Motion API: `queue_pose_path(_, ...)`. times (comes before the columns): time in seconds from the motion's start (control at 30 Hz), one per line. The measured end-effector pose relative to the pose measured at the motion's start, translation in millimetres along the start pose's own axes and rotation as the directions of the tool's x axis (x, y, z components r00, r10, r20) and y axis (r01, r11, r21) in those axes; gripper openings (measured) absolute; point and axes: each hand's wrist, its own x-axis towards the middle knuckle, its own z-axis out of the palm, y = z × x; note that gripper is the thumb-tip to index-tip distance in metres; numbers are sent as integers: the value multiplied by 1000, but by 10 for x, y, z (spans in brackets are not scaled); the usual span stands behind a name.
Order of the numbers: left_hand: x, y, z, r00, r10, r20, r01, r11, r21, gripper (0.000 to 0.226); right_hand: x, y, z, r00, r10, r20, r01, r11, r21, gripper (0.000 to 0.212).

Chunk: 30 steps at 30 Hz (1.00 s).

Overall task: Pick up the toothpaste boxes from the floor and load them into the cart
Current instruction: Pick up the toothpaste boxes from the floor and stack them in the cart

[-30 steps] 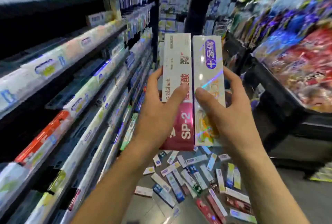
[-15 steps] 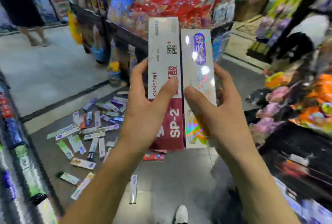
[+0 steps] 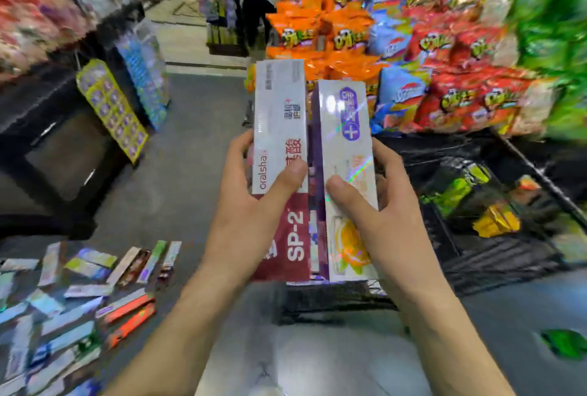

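Left hand gripping red-white box, right hand gripping holographic box – side by side

Landmark: black cart. Its basket lies open from above; snack packets occupy the right part. Both hands, each holding an upright box, stand over its near-left corner. Left of the cart: bare grey floor, then scattered toothpaste boxes. Snack display closes off the far side.
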Motion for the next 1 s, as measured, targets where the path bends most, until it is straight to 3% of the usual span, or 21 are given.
queue_pose_path(0.2, 144, -409, 1292, 984, -81, 161, 82, 997, 0, 68, 264, 269, -1411, 992, 118, -54, -116, 993, 24, 53)
queue_pose_path(0.43, 420, -895, 2128, 960, -178, 217, 171, 984, 52, 80, 530, 689, -2427, 959, 229, -169, -218, 972, 84, 56)
queue_pose_path(0.6, 681, -1287, 2416, 940, -254, 230, 236, 966, 100, 63, 784, 1020, -2847, 924, 291, -250, -272, 956, 110, 62)
queue_pose_path(0.8, 1109, -1778, 2562, 912, -331, 240, 305, 942, 140, 69, 1256, 1394, -3127, 900, 318, -297, -331, 943, 7, 79)
queue_pose_path(1.0, 1559, -2198, 2651, 897, -387, 216, 354, 918, 177, 76, 1843, 1743, -3182, 899, 343, -272, -375, 924, -73, 75)
